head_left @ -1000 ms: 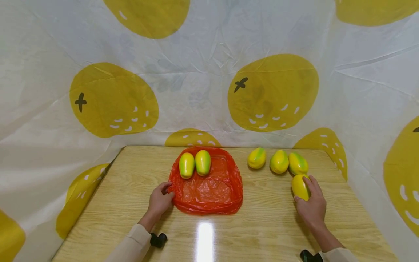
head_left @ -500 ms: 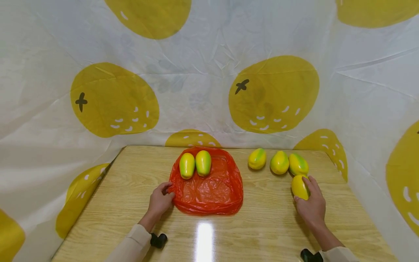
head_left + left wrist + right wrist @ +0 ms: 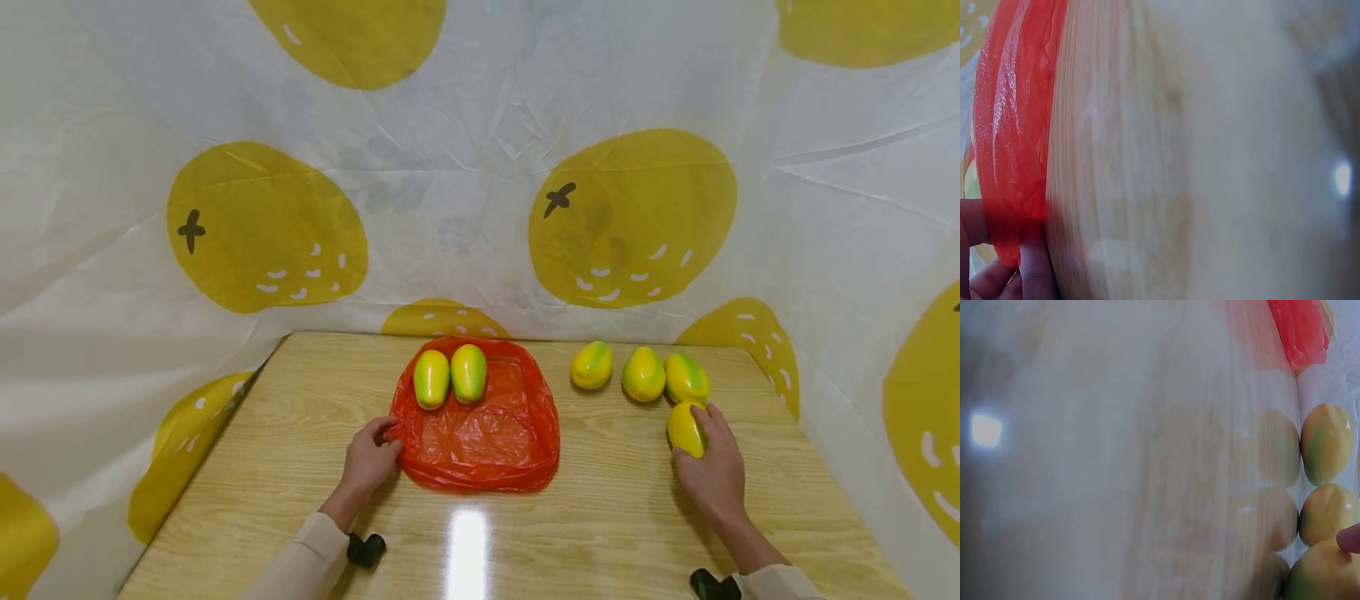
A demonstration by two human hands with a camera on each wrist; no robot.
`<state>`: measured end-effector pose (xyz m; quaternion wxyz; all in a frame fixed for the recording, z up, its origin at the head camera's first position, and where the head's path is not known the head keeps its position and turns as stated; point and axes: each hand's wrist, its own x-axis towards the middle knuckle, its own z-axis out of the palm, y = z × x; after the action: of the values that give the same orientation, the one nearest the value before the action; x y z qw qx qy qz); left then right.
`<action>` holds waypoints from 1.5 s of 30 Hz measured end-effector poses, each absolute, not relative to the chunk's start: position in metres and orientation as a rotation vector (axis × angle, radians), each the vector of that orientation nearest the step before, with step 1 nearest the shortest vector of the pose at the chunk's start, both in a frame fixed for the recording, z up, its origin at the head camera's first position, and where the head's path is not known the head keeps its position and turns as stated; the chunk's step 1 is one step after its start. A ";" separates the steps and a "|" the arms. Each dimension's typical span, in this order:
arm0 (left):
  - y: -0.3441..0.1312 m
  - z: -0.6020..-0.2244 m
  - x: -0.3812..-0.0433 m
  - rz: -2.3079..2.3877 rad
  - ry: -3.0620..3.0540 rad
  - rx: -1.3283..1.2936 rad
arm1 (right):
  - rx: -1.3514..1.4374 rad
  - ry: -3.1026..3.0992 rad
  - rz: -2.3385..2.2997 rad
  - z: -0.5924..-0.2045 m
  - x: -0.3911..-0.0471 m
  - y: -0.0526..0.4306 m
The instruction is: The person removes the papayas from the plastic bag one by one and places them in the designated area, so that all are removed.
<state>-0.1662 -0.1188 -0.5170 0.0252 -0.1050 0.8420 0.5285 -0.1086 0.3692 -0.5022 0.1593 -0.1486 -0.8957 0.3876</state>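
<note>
A red plastic bag (image 3: 480, 442) lies spread on the wooden table with its edge standing up in folds. Two yellow-green papayas (image 3: 431, 379) sit side by side at its back left. My left hand (image 3: 369, 458) pinches the bag's left edge; in the left wrist view, fingers (image 3: 1036, 272) show on both sides of the red film. Over on the right, my right hand (image 3: 712, 471) grips a papaya (image 3: 684, 429) between thumb and fingers, its palm side hidden. Just behind that fruit, close to it, lies another papaya (image 3: 687, 379).
Two further papayas (image 3: 643, 375) (image 3: 592, 365) stand in the row along the table's back right. A white cloth (image 3: 450, 225) printed with yellow fruit hangs behind and beside the table (image 3: 600, 517). Light glares off the table front.
The right hand and its papaya have shifted very slightly left, away from the row. The left hand stays at the bag's edge. The head view has drifted a little.
</note>
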 end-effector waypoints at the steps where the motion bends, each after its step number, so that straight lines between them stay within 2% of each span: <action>1: -0.119 -0.517 -0.166 1.635 2.602 -0.325 | -0.415 -2.564 1.103 -0.502 -0.109 0.369; 22: -0.121 -0.519 -0.165 1.625 2.619 -0.320 | -0.251 -2.560 0.950 -0.498 -0.108 0.361; 45: -0.120 -0.520 -0.168 1.643 2.593 -0.309 | -0.058 -2.463 0.958 -0.476 -0.114 0.325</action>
<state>-0.1680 -0.1199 -0.5198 0.0282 -0.1000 0.8400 0.5325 -0.1135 0.3249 -0.4757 0.2467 -0.0213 -0.9029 0.3512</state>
